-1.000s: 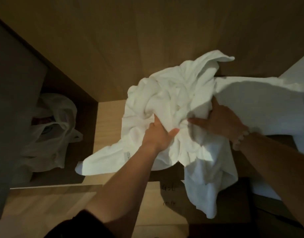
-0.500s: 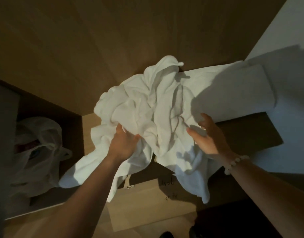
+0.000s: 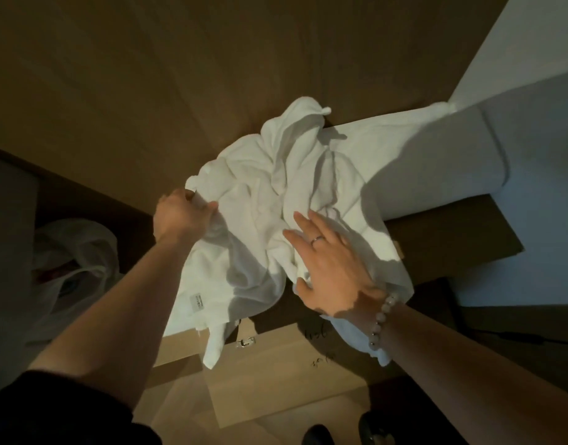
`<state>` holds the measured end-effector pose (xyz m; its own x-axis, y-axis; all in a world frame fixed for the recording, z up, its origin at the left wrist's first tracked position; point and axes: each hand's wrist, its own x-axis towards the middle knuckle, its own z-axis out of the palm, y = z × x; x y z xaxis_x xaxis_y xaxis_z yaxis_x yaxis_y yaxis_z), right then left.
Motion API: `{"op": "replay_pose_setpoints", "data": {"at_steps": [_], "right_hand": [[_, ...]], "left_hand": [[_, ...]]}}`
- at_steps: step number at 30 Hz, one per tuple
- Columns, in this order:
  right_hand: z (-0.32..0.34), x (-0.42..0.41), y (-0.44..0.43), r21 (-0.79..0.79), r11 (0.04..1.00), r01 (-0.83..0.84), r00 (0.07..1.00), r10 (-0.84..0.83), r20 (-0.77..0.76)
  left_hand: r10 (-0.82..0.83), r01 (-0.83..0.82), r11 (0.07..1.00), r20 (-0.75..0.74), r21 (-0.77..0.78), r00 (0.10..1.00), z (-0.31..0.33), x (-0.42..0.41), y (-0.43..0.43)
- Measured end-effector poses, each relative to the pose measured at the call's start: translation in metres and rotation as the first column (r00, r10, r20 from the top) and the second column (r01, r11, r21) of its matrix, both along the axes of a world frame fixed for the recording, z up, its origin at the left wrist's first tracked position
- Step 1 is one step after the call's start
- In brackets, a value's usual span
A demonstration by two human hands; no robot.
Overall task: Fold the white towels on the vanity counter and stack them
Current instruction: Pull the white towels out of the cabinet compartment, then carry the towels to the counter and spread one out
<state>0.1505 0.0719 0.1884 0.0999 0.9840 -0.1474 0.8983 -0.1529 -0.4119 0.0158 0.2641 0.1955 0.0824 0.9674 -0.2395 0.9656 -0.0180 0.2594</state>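
Observation:
A crumpled heap of white towels (image 3: 276, 194) lies on the dark vanity counter (image 3: 452, 232), with parts hanging over the front edge. A small label shows on the lower left part. My left hand (image 3: 183, 216) grips the heap's left edge with the fingers closed on cloth. My right hand (image 3: 330, 268), with a ring and a bead bracelet, lies flat on the heap's right side, fingers spread. A folded white towel (image 3: 436, 168) rests flat on the counter to the right, partly under the heap.
A wooden wall (image 3: 212, 75) stands right behind the counter. A white plastic bag (image 3: 67, 271) sits in a dark recess at the left. Below the counter is a light wooden cabinet door (image 3: 292, 374) with a metal hinge. Dark shoes (image 3: 321, 436) show at the bottom edge.
My left hand has shifted from the middle of the heap to its left edge. My right hand has turned palm down and flattened onto the towels. The heap has settled lower on the counter.

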Motion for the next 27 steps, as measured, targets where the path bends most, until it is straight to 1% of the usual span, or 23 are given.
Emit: {"op": "replay_pose_setpoints", "data": {"at_steps": [3,4,6,7,9,11,14,17,19,21,24,27], "right_hand": [[-0.002,-0.007,0.001,-0.094,0.995,-0.018,0.998,0.023,0.052],[-0.002,-0.009,0.002,-0.109,0.994,-0.023,0.998,0.030,0.062],[-0.001,-0.010,0.006,-0.133,0.991,-0.021,0.998,0.028,0.048],[0.000,-0.009,0.007,-0.141,0.990,-0.017,0.999,0.022,0.037],[0.003,-0.007,0.009,-0.152,0.988,0.001,1.000,0.003,0.025],[0.010,-0.007,0.010,-0.180,0.983,0.026,1.000,-0.023,0.015],[0.028,-0.007,0.013,-0.242,0.969,0.055,0.998,-0.064,-0.026],[0.055,-0.005,0.022,-0.267,0.961,0.073,0.996,-0.082,-0.025],[0.078,-0.003,0.033,-0.228,0.969,0.094,0.994,-0.103,-0.027],[0.106,-0.004,0.045,-0.162,0.979,0.124,0.988,-0.137,-0.070],[0.155,-0.008,0.070,-0.015,0.987,0.157,0.978,-0.158,-0.140],[0.209,-0.016,0.092,0.132,0.970,0.203,0.967,-0.177,-0.184]], "left_hand": [[-0.051,0.054,0.996,-0.040,0.076,0.998,0.004,-0.001,-0.011],[-0.073,0.076,0.992,-0.030,0.104,0.997,0.007,-0.001,-0.012],[-0.074,0.067,0.984,0.035,0.164,0.997,0.019,0.000,-0.009],[-0.074,0.064,0.975,0.042,0.211,0.996,0.028,0.001,-0.007],[-0.106,0.101,0.939,-0.004,0.329,0.994,0.048,0.003,-0.003],[-0.149,0.138,0.902,-0.005,0.410,0.989,0.071,0.006,-0.003],[-0.174,0.100,0.880,0.119,0.464,0.978,0.108,0.011,0.003],[-0.181,0.035,0.878,0.264,0.478,0.947,0.149,0.016,0.007],[-0.197,0.030,0.882,0.310,0.471,0.930,0.175,0.017,0.007],[-0.240,0.062,0.881,0.330,0.469,0.913,0.197,0.015,0.004],[-0.304,0.107,0.864,0.341,0.492,0.890,0.222,0.013,-0.010],[-0.360,0.124,0.840,0.371,0.529,0.856,0.249,0.015,-0.028]]}}
